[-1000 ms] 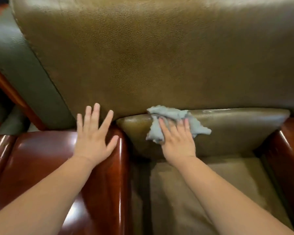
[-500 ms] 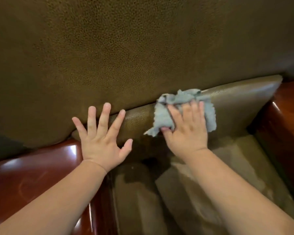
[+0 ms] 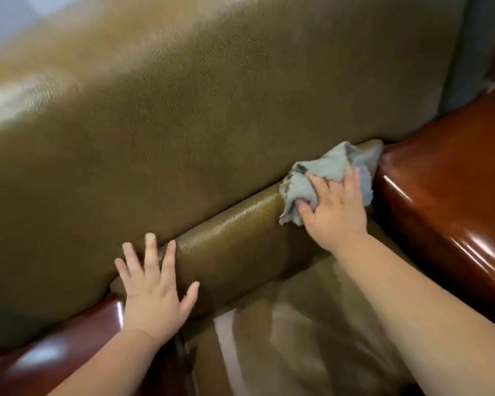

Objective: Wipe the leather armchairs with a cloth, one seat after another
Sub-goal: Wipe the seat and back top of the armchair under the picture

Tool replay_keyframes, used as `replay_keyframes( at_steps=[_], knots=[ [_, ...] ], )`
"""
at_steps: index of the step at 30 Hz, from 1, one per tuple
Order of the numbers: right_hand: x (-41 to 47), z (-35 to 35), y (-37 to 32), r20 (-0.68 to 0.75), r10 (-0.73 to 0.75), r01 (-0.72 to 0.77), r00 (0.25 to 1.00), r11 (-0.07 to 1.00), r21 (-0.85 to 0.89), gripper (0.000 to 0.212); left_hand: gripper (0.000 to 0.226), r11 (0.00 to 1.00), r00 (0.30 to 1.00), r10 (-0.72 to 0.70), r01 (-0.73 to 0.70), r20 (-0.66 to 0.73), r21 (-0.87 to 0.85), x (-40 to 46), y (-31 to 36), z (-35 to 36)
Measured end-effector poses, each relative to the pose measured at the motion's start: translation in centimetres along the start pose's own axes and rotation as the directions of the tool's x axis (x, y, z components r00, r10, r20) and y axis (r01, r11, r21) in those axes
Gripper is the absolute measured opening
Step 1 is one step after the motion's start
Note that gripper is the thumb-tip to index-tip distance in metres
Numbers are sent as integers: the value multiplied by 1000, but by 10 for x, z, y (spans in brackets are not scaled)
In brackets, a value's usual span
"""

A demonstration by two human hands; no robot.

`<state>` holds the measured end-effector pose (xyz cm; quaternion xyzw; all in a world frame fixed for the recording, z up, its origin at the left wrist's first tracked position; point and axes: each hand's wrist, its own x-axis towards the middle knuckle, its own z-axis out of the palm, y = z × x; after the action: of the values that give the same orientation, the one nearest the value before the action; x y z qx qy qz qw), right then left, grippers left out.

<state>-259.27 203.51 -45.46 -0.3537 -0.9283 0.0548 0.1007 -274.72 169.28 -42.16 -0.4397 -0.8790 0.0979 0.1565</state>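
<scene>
An olive-green leather armchair fills the view, its tall backrest (image 3: pixel 197 132) above a rolled lower cushion (image 3: pixel 232 241). A crumpled grey-blue cloth (image 3: pixel 326 172) lies on the right end of that cushion, right beside the right armrest. My right hand (image 3: pixel 332 212) presses flat on the cloth, fingers spread over it and thumb tucked under its lower edge. My left hand (image 3: pixel 152 290) rests flat with fingers apart on the cushion's left end, where it meets the left armrest. It holds nothing.
Glossy reddish-brown wooden armrests flank the seat, one at the left (image 3: pixel 55 355) and one at the right (image 3: pixel 446 212). The olive seat cushion (image 3: pixel 297 338) lies below my arms, with pale sheen streaks. A grey surface (image 3: pixel 480 38) shows at the top right.
My right hand has slid the cloth rightward along the lower cushion to its right end. My left hand stays planted at the left end. The view has swung and tilted.
</scene>
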Motion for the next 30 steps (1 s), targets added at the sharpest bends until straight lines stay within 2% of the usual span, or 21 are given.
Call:
replay_keyframes(
  at_steps=[2, 4, 6, 7, 8, 10, 12, 13, 14, 15, 17, 19, 21, 22, 23, 24, 26, 27, 28, 29, 30],
  knots=[
    [7, -8, 2, -8, 193, -192, 981, 977, 89, 81, 74, 941, 941, 337, -336, -38, 40, 30, 11, -22],
    [-7, -9, -43, 48, 296, -297, 954, 912, 283, 81, 74, 814, 813, 581, -578, -49, 64, 90, 34, -43],
    [-30, -3, -89, 98, 184, -208, 978, 889, 408, 82, 80, 707, 713, 701, -693, -3, 141, 148, 56, -52],
    [-38, 4, -97, 66, 113, -130, 991, 900, 417, 79, 84, 659, 675, 737, -728, 27, 191, 165, 65, -53],
    [-37, 11, -90, 3, 94, -88, 996, 910, 405, 73, 90, 624, 650, 758, -748, 56, 226, 173, 71, -50],
    [-14, 26, -50, -79, 289, -213, 954, 840, 499, 68, 98, 588, 625, 779, -754, 43, 293, 173, 71, -41],
    [9, 34, -7, -40, 563, -411, 826, 648, 642, 73, 99, 563, 596, 803, -751, -12, 344, 172, 66, -33],
    [15, 34, 2, -31, 630, -440, 776, 576, 689, 77, 98, 553, 592, 806, -744, -12, 375, 171, 67, -31],
    [16, 36, 0, -52, 660, -446, 750, 561, 698, 80, 97, 544, 592, 806, -739, -2, 396, 172, 67, -32],
    [12, 42, -9, -76, 654, -428, 753, 574, 698, 81, 96, 538, 592, 806, -740, 9, 404, 173, 69, -34],
    [-22, 63, -49, -54, 533, -374, 844, 658, 653, 82, 97, 533, 587, 810, -744, 13, 404, 175, 70, -33],
    [-72, 91, -89, 84, 346, -331, 934, 755, 566, 84, 98, 534, 583, 813, -749, 8, 392, 174, 70, -32],
    [-86, 104, -93, 191, 261, -322, 946, 804, 499, 94, 98, 537, 576, 817, -752, -16, 383, 174, 70, -31],
    [-73, 103, -84, 220, 284, -358, 933, 791, 497, 101, 98, 539, 574, 818, -747, -33, 390, 174, 69, -30],
    [-53, 95, -70, 259, 362, -445, 895, 751, 488, 106, 98, 538, 568, 821, -745, -46, 394, 173, 68, -29],
    [-28, 85, -51, 227, 486, -528, 844, 674, 517, 108, 97, 537, 561, 825, -746, -61, 395, 173, 68, -27],
    [3, 66, -22, 2, 710, -547, 704, 540, 640, 106, 95, 545, 558, 824, -736, -95, 401, 174, 68, -24],
    [2, 64, -21, -77, 756, -526, 650, 521, 672, 103, 95, 548, 560, 823, -737, -97, 395, 174, 69, -24],
    [-9, 75, -28, -115, 745, -502, 657, 546, 670, 103, 95, 549, 559, 823, -739, -100, 391, 174, 68, -23],
    [-25, 79, -41, -64, 708, -491, 703, 549, 677, 103, 94, 550, 557, 823, -735, -110, 395, 176, 67, -22],
    [-45, 89, -65, 58, 665, -515, 745, 517, 683, 103, 94, 557, 560, 820, -729, -121, 398, 177, 67, -22]
  ],
)
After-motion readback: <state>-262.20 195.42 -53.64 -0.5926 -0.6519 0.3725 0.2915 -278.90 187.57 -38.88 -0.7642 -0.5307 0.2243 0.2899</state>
